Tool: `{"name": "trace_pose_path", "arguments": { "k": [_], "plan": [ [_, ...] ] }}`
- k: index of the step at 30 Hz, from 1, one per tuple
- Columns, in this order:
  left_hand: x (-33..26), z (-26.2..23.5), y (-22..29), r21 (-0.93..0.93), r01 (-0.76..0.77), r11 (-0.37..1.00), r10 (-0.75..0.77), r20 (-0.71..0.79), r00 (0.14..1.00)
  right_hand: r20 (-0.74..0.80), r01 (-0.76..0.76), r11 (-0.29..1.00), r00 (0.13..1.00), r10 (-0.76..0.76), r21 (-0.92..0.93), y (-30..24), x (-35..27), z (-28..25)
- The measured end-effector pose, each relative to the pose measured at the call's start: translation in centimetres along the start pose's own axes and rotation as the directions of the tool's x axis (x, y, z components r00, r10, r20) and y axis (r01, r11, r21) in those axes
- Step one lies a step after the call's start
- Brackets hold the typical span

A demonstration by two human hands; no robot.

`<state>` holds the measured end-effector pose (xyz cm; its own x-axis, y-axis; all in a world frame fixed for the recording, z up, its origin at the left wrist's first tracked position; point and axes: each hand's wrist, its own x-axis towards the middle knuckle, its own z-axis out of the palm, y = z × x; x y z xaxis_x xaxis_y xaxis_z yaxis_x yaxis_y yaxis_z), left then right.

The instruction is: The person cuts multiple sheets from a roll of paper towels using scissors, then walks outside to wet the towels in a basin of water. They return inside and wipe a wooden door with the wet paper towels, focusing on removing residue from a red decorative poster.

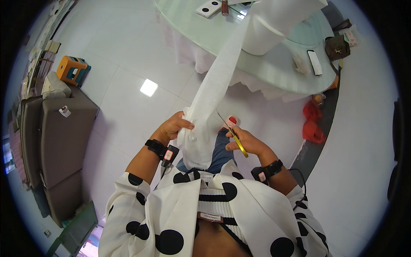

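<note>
- Currently: white gauze strip [218,75] runs taut from the big roll [267,34] on the glass counter [274,73] down to the person's lap, where the loose end bunches.
- Left hand [174,127] is clamped on the strip's left edge, fingers pinching the cloth.
- Right hand [244,140] is closed around yellow-handled scissors [233,133]; blades sit at the strip's right edge, just beside or touching it. Can't tell how far the blades gape.
- To cut well, I'd say: hold tension with the left hand, square the blades across the strip, cut near the pinch so the cloth doesn't fold.
- Around: white tile floor [128,85], grey sofa [60,137] to the left, orange stool [72,68], red bag [312,122] by the counter.
</note>
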<state>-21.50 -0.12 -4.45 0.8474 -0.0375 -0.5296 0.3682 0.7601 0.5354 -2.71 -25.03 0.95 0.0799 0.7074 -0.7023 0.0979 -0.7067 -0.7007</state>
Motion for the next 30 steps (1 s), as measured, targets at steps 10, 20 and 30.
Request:
{"name": "trace_pose_path", "arguments": {
  "k": [10,20,30],
  "plan": [
    [-0.8,2.3,1.1,0.332,-0.079,0.94,0.154,-0.207,0.966,0.028,0.102,0.954,0.995,-0.098,-0.283,-3.3,0.8,-2.3],
    [-0.5,2.6,1.4,0.305,-0.123,0.944,0.189,-0.198,0.962,0.099,0.042,0.925,0.995,-0.005,-0.378,-2.6,4.8,-1.5],
    [-0.6,3.5,0.7,0.324,-0.103,0.94,0.191,-0.252,0.949,0.164,0.174,0.924,0.979,-0.124,-0.34,-6.1,7.0,-2.1]
  ]
}}
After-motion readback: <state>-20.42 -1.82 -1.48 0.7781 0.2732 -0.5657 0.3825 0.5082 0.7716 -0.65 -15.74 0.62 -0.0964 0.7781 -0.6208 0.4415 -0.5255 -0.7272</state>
